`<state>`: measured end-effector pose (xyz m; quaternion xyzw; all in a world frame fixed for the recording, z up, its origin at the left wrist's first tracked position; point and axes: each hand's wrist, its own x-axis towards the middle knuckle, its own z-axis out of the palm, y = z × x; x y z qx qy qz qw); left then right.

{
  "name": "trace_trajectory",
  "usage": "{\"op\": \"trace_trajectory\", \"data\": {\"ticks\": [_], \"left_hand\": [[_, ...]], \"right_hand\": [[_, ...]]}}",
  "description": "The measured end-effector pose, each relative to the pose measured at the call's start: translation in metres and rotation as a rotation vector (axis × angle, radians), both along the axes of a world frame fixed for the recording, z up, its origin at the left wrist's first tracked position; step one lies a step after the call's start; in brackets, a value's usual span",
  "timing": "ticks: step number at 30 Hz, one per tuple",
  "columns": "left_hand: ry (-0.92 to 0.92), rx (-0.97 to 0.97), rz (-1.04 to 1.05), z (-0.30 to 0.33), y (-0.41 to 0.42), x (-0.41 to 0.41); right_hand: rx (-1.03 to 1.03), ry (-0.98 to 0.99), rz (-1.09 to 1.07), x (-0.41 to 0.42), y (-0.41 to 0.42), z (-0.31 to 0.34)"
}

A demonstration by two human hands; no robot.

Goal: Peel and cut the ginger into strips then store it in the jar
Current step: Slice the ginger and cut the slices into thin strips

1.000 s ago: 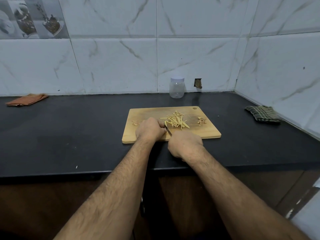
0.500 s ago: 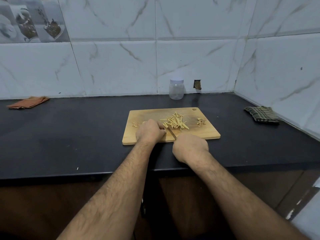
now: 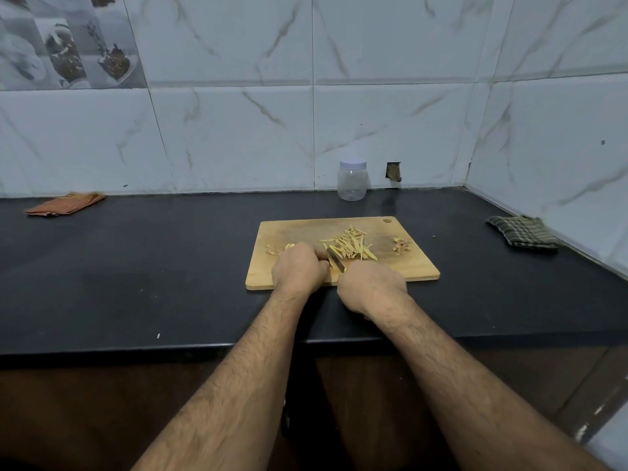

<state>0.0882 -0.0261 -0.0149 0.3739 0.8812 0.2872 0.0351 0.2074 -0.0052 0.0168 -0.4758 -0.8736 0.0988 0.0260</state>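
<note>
Since a second ago the right hand [image 3: 372,287] has shifted a little to the right along the near edge of the cutting board [image 3: 421,266], and the knife blade [image 3: 335,259] has kept its slant between the two hands; the left hand [image 3: 299,270] has hardly moved. Nearest the camera, both bare forearms reach over the front edge of the black counter [image 3: 136,283]. The right hand's fingers are curled round the knife handle, which the hand itself hides; only the blade shows, pointing up and left. The left hand lies knuckles-up on the board with its fingers curled down just beside the blade; whatever they press there is hidden, so I cannot tell whether a piece of ginger is under them. Just beyond the blade lies the pile of ginger strips [image 3: 351,246], pale yellow, near the middle of the board. Small heaps of brownish peel scraps sit at the board's left [image 3: 273,249] and right [image 3: 401,246] sides. Farther back, against the tiled wall, the clear jar [image 3: 352,181] stands upright with its white lid on, well apart from the board. A folded green checked cloth [image 3: 523,231] lies far right, an orange cloth [image 3: 64,203] far left.
</note>
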Motion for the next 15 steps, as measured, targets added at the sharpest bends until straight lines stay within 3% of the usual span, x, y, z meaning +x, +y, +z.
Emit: {"op": "trace_trajectory", "data": {"ticks": [15], "left_hand": [[0.015, -0.009, 0.048, 0.006, 0.002, 0.01]], "right_hand": [[-0.15, 0.069, -0.04, 0.011, 0.01, -0.002]]}}
